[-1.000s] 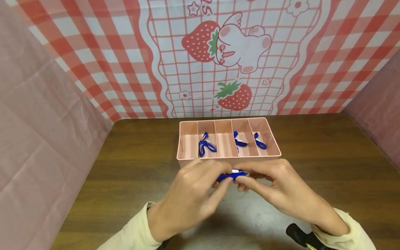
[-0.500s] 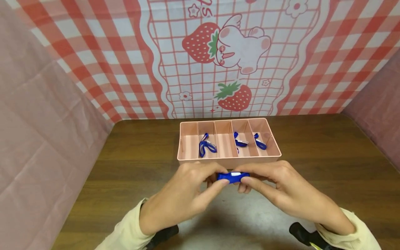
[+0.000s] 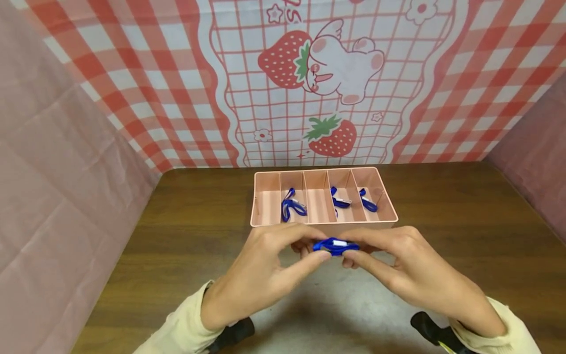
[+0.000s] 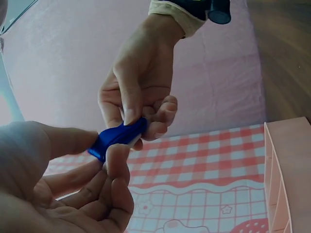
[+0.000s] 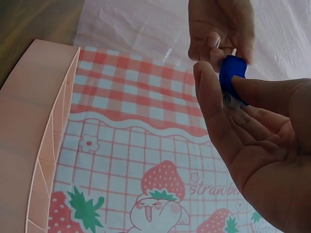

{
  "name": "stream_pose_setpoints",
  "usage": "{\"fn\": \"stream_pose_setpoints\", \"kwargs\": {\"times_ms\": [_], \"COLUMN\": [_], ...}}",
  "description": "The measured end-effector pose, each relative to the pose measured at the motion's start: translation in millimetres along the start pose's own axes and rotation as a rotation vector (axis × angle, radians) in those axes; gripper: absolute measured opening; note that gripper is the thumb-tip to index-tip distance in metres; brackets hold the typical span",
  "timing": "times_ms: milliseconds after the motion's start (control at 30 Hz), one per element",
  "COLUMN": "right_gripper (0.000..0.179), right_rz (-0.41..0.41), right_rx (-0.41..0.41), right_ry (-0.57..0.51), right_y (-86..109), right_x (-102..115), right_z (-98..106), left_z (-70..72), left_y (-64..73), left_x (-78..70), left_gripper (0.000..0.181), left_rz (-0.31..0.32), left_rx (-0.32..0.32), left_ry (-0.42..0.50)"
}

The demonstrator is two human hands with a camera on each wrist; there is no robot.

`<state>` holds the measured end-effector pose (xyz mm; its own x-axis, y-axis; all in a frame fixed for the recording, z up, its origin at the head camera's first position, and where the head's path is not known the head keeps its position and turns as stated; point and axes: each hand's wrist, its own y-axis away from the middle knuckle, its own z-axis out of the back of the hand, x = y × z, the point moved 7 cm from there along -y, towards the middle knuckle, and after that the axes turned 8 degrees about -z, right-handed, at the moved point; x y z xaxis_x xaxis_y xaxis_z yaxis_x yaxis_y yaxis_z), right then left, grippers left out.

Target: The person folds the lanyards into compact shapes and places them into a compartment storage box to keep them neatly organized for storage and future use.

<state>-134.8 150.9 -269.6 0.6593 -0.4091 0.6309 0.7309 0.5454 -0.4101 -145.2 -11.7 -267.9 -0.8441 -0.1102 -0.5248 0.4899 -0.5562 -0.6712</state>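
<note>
A blue lanyard [image 3: 334, 247], folded into a small flat bundle with a white piece on it, is held in front of the box. My left hand [image 3: 261, 268] pinches its left end between thumb and fingers. At the other end, the thumb and fingers of my right hand [image 3: 411, 273] pinch the bundle. The left wrist view shows the blue band [image 4: 116, 137] stretched between both hands; in the right wrist view its broad side [image 5: 232, 73] faces the camera. Fingertips hide parts of it.
Just beyond the hands stands a pink box [image 3: 325, 224] with several compartments. Blue lanyards lie in the second compartment [image 3: 293, 206], the fourth [image 3: 340, 199] and the right-hand one [image 3: 368, 201]. A strawberry-print cloth [image 3: 309, 113] hangs behind the wooden table [image 3: 177, 236].
Both hands stay on the lanyard. The left hand first shifted left and its grip opened up the view of the band; the bundle is now slightly further right, with its folds showing.
</note>
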Motion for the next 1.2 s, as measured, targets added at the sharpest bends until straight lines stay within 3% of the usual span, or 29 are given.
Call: {"fn": "stream_pose_setpoints", "kwargs": {"times_ms": [133,300,400,633,833,933,1033,1100,1200], "right_gripper": [0.035,0.035,0.033,0.026,0.021,0.017,0.014,0.012,0.01], "right_rz": [0.001,-0.011,-0.005,0.054,0.051,0.057,0.084,0.087,0.072], "right_rx": [0.002,0.012,0.018,0.008,0.017,0.006,-0.036,-0.064,-0.097], "right_ry": [0.007,-0.012,0.005,0.089,0.168,0.215,0.285,0.333,0.393], "right_y": [0.7,2.3,2.5,2.7,-0.2,-5.6,-15.0,-23.6,-40.6], "right_x": [2,1,1,1,-3,-4,-7,-12,-24], "right_z": [2,4,3,-4,-17,-21,-23,-24,-28], "left_z": [0.9,1.5,0.5,-0.9,-4.7,-1.9,5.1,9.3,7.3], "left_y": [-1.2,-2.4,-1.9,2.9,10.6,14.9,21.2,27.9,42.7], "left_x": [-1.1,-7.9,-9.9,-9.8,-2.5,4.9,16.9,27.8,49.1], "left_gripper": [0.01,0.017,0.009,0.006,0.008,0.008,0.009,0.013,0.023], "left_rz": [-0.021,-0.162,-0.216,-0.245,-0.183,-0.182,-0.174,-0.131,-0.036], "left_rx": [-0.026,-0.012,0.015,0.129,0.24,0.22,0.151,0.124,0.173], "left_ry": [0.012,-0.028,-0.093,-0.26,-0.343,-0.353,-0.4,-0.455,-0.574]}}
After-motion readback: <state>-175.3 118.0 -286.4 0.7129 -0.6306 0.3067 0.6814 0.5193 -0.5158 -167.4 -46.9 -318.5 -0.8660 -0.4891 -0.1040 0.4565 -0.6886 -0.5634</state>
